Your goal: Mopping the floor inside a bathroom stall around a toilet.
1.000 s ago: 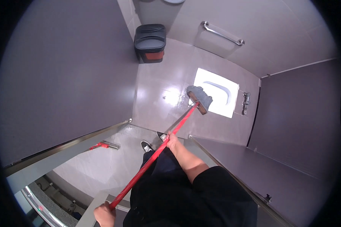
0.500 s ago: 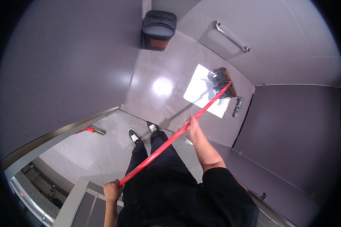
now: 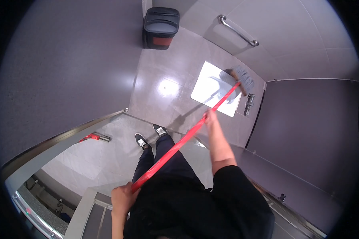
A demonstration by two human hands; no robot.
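My left hand [image 3: 123, 196] is closed round the near end of a broom's red handle [image 3: 179, 144], by my hip. My right hand [image 3: 211, 116] grips the same handle farther up, with the arm stretched forward. At the far end, the broom's wooden head with grey bristles [image 3: 245, 77] is over the right edge of a white squat toilet pan [image 3: 202, 85] set in the floor. The bristles point away from me, towards the tiled wall, and look slightly blurred. Whether they touch the floor I cannot tell.
A black lidded bin [image 3: 161, 28] stands at the far left, and a metal grab bar [image 3: 238, 30] is on the wall. Metal pipe fittings [image 3: 249, 104] rise beside the pan. Grey partitions [image 3: 303, 123] flank the stall. A red-handled squeegee [image 3: 95, 137] lies on the floor left of my shoes.
The broom head has swung from over the pan to its right edge, bristles now facing the wall instead of the pan. My right hand has moved forward and slightly right.
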